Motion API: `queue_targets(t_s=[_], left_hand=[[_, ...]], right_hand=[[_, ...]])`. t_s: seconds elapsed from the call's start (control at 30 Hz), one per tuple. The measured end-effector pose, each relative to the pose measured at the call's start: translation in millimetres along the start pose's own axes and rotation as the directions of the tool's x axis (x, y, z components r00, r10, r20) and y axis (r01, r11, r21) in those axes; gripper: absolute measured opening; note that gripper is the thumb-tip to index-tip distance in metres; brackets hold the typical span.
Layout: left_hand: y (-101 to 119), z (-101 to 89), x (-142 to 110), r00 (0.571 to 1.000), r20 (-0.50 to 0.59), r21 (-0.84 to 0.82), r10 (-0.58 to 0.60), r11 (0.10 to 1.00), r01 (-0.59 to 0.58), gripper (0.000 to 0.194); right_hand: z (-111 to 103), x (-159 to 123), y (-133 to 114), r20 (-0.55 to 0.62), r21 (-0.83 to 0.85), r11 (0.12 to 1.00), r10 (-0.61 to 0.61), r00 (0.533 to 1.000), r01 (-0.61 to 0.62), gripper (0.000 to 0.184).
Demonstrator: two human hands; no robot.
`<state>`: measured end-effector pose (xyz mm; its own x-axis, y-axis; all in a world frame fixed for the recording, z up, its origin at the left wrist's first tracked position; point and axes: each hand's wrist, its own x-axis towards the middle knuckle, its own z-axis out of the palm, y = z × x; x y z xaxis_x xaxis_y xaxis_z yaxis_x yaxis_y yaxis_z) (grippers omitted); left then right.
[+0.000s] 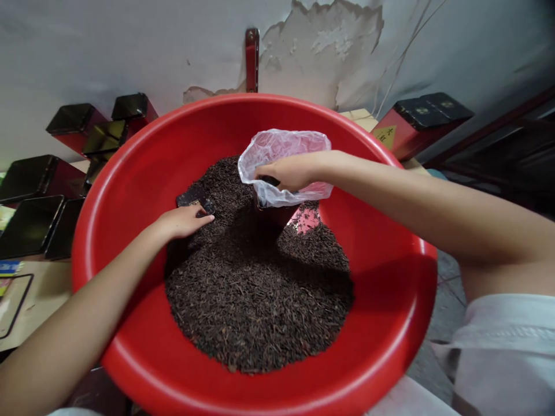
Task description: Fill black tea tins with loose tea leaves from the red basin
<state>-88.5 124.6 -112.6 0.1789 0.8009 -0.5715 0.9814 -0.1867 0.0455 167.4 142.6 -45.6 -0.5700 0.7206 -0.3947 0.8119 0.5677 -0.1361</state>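
Note:
A broad red plastic basin holds a wide heap of dark loose tea leaves. On the left of the heap, my left hand is closed on the near edge of a small black tin lid, which rests on the leaves. My right hand reaches into the mouth of a clear plastic bag. The bag lines a dark tin standing in the tea. My right fingers are curled around something dark, partly hidden by the bag's rim.
Several open tins crowd the left side beyond the basin rim. Red tins with black lids stand at the back right. Behind the basin is a wall with peeling plaster, and a red upright bar stands against it.

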Motion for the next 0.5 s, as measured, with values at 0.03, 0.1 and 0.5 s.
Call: queue_targets(t_s=[0.03,0.1,0.5], left_hand=[[-0.7,0.7,0.8,1.000,-0.002,0.000,-0.002,1.000,0.002,0.058],[-2.5,2.2,2.4,1.000,-0.007,-0.006,-0.005,1.000,0.005,0.058],[0.5,1.8,1.1,1.000,-0.004,-0.003,-0.011,1.000,0.011,0.057]], right_hand=[[-2.8,0.6,-0.4,0.068,-0.044,0.998,0.044,0.997,-0.041,0.044],[-10.3,0.0,-0.2,0.192,-0.137,0.984,0.140,0.971,-0.115,0.042],[-12.3,7.4,-11.2,0.065,-0.147,0.974,0.186,0.980,-0.175,0.016]])
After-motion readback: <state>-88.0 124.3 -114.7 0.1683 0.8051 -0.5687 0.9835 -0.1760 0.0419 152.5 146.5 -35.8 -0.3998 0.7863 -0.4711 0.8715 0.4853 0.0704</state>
